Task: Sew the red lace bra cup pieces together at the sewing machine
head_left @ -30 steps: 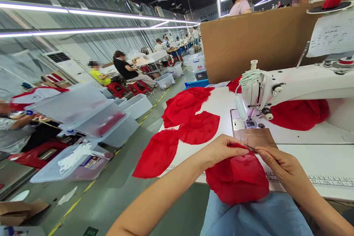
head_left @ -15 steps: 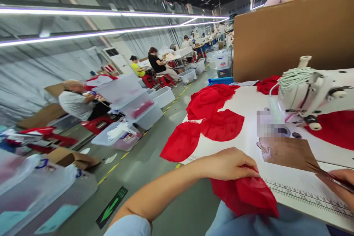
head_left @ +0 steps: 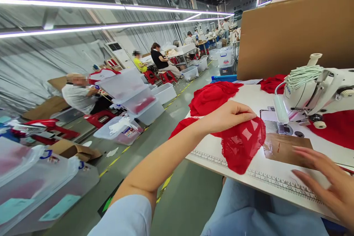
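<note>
My left hand (head_left: 232,116) pinches the upper edge of a sheer red fabric piece (head_left: 239,151), which hangs and drapes over the front of the white sewing table (head_left: 210,149). My right hand (head_left: 329,180) is held over the table at the lower right, fingers apart, with nothing in it. Just beyond its fingertips lies a brown plate (head_left: 290,149) in front of the needle area. The white sewing machine (head_left: 329,88) stands behind, a coil of pale green cord (head_left: 302,75) on its head.
A heap of red fabric (head_left: 212,96) lies behind my left hand. More red cloth (head_left: 334,127) lies under the machine arm. A ruler scale (head_left: 268,179) runs along the front edge. A cardboard panel (head_left: 293,37) rises behind; plastic bins (head_left: 66,177) stand left.
My left hand has lifted the red fabric from the table's front edge up and inward over the tabletop. The scissors have left my right hand, which has opened and come further into view.
</note>
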The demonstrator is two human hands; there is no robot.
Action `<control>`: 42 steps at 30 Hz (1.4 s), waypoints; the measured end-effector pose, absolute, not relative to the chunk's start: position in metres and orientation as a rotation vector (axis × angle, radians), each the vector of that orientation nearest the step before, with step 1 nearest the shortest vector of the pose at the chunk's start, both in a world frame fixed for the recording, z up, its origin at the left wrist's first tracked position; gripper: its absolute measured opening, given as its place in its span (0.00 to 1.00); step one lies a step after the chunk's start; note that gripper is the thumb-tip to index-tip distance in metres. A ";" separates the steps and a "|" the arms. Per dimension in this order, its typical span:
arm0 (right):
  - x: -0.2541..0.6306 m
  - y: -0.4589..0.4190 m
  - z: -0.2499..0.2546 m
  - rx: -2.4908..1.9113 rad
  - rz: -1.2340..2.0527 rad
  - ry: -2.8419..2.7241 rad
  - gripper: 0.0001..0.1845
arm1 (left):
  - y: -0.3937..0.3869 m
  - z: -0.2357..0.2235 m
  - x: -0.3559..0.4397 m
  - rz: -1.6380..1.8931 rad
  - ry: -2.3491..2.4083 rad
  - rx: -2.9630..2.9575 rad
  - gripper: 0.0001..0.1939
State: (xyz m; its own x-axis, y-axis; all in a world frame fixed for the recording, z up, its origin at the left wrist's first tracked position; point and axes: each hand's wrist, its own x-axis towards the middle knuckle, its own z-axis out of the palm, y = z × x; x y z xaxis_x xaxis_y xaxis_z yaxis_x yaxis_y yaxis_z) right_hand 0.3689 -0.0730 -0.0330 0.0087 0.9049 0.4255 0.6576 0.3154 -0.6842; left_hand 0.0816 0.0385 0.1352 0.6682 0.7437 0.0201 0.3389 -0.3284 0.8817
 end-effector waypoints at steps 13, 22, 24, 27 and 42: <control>0.283 -0.039 0.010 -1.145 0.874 -1.404 0.22 | 0.042 0.130 0.066 0.367 0.785 1.929 0.15; 0.294 -0.043 0.000 -1.384 0.932 -1.258 0.26 | 0.048 0.077 0.033 0.350 1.064 1.915 0.07; 0.292 -0.046 -0.003 -1.417 0.639 -1.339 0.23 | 0.044 0.074 0.031 0.381 1.054 1.840 0.09; 0.280 -0.056 -0.011 -1.253 0.164 -1.598 0.14 | 0.031 0.070 0.039 0.426 1.044 1.651 0.13; 0.283 -0.062 0.014 -1.164 1.568 -1.039 0.39 | -0.006 0.070 0.056 0.539 0.861 1.556 0.10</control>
